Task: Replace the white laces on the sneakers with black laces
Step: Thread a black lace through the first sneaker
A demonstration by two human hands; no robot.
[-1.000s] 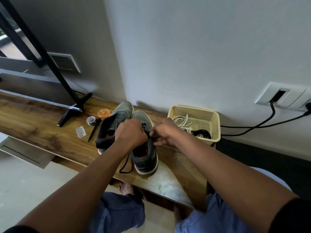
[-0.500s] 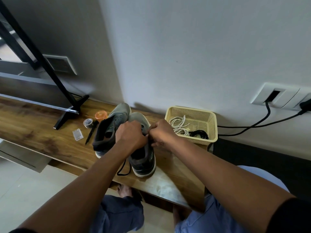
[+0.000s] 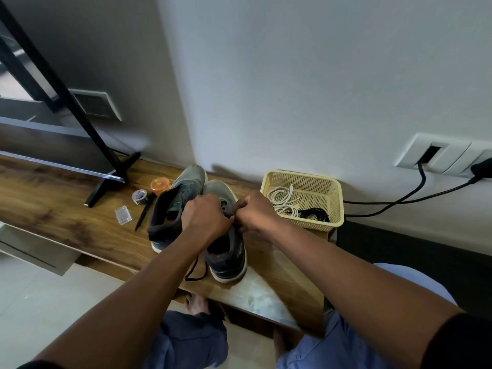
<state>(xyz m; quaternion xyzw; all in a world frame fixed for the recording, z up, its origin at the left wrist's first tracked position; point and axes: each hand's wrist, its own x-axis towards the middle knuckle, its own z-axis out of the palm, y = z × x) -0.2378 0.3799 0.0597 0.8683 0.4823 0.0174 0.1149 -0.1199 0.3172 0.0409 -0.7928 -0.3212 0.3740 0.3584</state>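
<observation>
Behind both fists (image 3: 206,218), lace (image 3: 195,267) seemingly pinched.

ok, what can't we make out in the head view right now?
- Eyelets and lacing on the right sneaker: covered by the left hand and right hand.
- What the fingers pinch: hidden between the fists.
- Tongue of the left sneaker: too dark.
- Label on the tape roll: too small.
- Right-hand wall plug: cut by the frame edge.
</observation>
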